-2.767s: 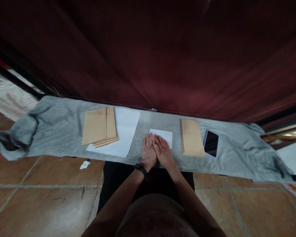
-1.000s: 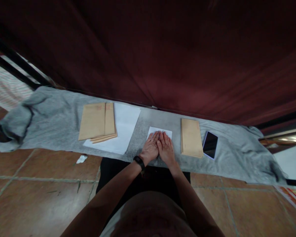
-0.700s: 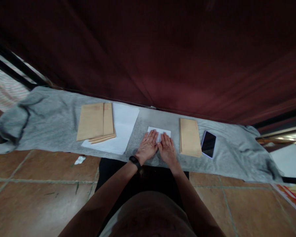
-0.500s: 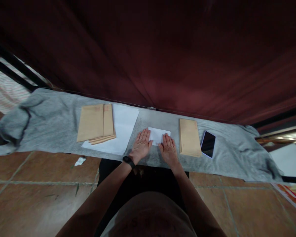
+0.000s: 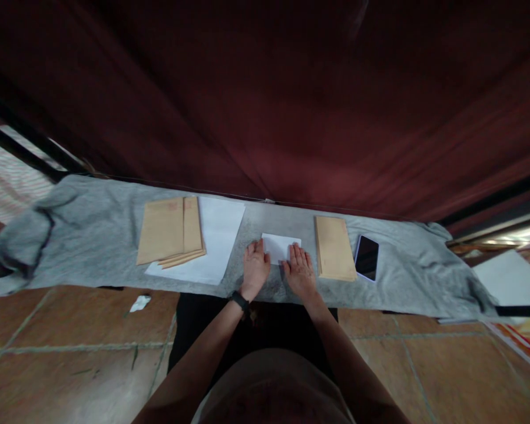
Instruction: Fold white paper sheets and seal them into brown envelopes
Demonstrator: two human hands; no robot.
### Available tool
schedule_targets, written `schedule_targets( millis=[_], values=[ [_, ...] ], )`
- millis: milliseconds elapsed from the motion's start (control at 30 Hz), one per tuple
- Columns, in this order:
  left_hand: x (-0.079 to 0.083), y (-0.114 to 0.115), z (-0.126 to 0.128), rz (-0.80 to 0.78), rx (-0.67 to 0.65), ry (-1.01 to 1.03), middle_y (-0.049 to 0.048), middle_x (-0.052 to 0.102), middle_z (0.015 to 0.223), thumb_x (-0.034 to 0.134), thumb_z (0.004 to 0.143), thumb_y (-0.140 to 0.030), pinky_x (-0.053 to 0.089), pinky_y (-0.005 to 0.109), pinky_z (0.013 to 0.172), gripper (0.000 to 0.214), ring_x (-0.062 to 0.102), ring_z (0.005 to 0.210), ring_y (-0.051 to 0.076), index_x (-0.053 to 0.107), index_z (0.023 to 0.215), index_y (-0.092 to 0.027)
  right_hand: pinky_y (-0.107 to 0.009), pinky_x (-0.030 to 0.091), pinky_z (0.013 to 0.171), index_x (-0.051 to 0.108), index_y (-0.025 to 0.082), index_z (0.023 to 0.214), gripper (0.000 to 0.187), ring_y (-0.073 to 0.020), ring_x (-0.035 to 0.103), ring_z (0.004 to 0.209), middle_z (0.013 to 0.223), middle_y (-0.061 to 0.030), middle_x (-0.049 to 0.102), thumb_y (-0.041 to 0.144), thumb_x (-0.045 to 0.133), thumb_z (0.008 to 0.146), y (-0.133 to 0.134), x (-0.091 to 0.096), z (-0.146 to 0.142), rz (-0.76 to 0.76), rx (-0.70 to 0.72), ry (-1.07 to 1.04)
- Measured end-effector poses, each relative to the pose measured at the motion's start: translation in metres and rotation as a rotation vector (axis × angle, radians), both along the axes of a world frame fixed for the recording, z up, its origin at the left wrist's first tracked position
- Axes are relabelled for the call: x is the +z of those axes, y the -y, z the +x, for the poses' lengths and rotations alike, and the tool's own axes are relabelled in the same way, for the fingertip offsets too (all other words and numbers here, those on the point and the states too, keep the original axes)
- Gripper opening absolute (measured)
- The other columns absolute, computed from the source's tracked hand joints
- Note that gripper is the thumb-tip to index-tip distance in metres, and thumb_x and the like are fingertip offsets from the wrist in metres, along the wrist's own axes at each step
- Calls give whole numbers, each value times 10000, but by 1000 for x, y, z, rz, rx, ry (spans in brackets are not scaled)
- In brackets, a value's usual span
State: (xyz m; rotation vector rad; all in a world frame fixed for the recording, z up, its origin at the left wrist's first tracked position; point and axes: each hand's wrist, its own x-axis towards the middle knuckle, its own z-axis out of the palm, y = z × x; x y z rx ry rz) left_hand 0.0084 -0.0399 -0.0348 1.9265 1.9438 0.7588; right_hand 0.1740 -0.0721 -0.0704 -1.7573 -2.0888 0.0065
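Note:
A small folded white sheet of paper lies on the grey cloth straight in front of me. My left hand, with a dark band at the wrist, is at the paper's left edge. Its fingers are bent and the thumb is close to them, closed on that edge. Stretched out flat, my right hand rests its fingers over the paper's right end. To the left, larger white sheets lie partly under a pile of brown envelopes. Another stack of brown envelopes is to the right of my right hand.
A phone with a dark screen lies beyond the right stack. The grey cloth covers a long narrow bench. Behind it hangs a dark red curtain. A crumpled white scrap is on the tiled floor.
My left hand has turned and drawn its fingers in at the paper's left edge, where it was flat before. My right hand stays flat on the paper. The view has shifted slightly.

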Motion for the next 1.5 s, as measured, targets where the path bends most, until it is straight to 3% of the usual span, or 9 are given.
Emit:
schedule_targets(
  millis=[200, 333, 467, 567, 700, 833, 1033, 1267, 1500],
  values=[
    [-3, -18, -5, -156, 104, 637, 107, 711, 1064, 570, 739, -129, 535, 375, 862, 550, 666, 911, 229, 574, 1289, -143, -529, 283, 1174, 353, 74, 1520, 569, -298, 341, 1462, 1562, -215, 377, 358, 407, 1030, 1, 4, -1, 6, -8, 5],
    [1, -12, 0, -142, 91, 766, 56, 722, 896, 525, 768, -158, 560, 335, 729, 391, 669, 773, 191, 641, 1140, -136, -548, 251, 1190, 352, 119, 1526, 579, -289, 353, 1457, 1560, -181, 398, 371, 442, 1013, 7, 14, -1, -7, 43, -17],
    [22, 1, 8, -113, 61, 829, 48, 714, 876, 560, 799, -230, 557, 304, 705, 270, 670, 774, 181, 669, 1031, -145, -496, 286, 1199, 391, 171, 1517, 548, -247, 447, 1402, 1534, -112, 460, 252, 425, 977, 9, 34, -7, -55, 95, -137],
    [42, 8, 11, -118, -31, 904, 70, 728, 1004, 551, 893, -360, 564, 294, 719, 331, 687, 896, 199, 653, 1142, -167, -423, 420, 1123, 494, 211, 1457, 516, -224, 548, 1312, 1452, -81, 561, 185, 367, 958, 3, 52, -14, -82, 20, -404],
    [48, 16, 7, -162, 10, 983, 119, 620, 1351, 435, 992, -451, 564, 297, 834, 453, 619, 1190, 217, 547, 1341, -186, -413, 547, 971, 642, 222, 1276, 417, -243, 670, 1128, 1230, -72, 714, 401, 400, 987, -6, 69, -27, -116, -63, -1025],
    [26, 23, 3, -326, 79, 1030, 108, 708, 1179, 556, 940, -380, 584, 311, 784, 508, 695, 1034, 205, 465, 1402, -188, -361, 606, 810, 655, 187, 1147, 470, -228, 722, 964, 1074, -83, 758, 573, 490, 933, -2, 69, -44, -240, -72, -1536],
    [5, 20, -10, -280, 69, 1039, 35, 735, 945, 643, 812, -247, 569, 291, 669, 636, 712, 797, 183, 448, 1415, -198, -345, 606, 745, 660, 200, 977, 349, -221, 724, 880, 988, -72, 755, 483, 717, 780, 7, 46, -43, -288, -183, -1745],
    [-2, -3, -49, -198, -66, 602, -11, 685, 803, 575, 765, -89, 518, 273, 660, 775, 632, 660, 149, 367, 1506, -176, -347, 580, 656, 643, 204, 1072, 363, -198, 685, 761, 946, -48, 719, 397, 663, 766, 1, 14, -1, -200, -379, -1493],
    [0, -17, -56, -211, -152, 232, 23, 692, 826, 526, 806, -88, 522, 312, 753, 727, 647, 716, 189, 372, 1514, -152, -433, 460, 1084, 554, 188, 1375, 441, -232, 556, 1273, 1383, -127, 592, 279, 400, 972, 5, 20, -8, -35, -37, -586]
  ],
)
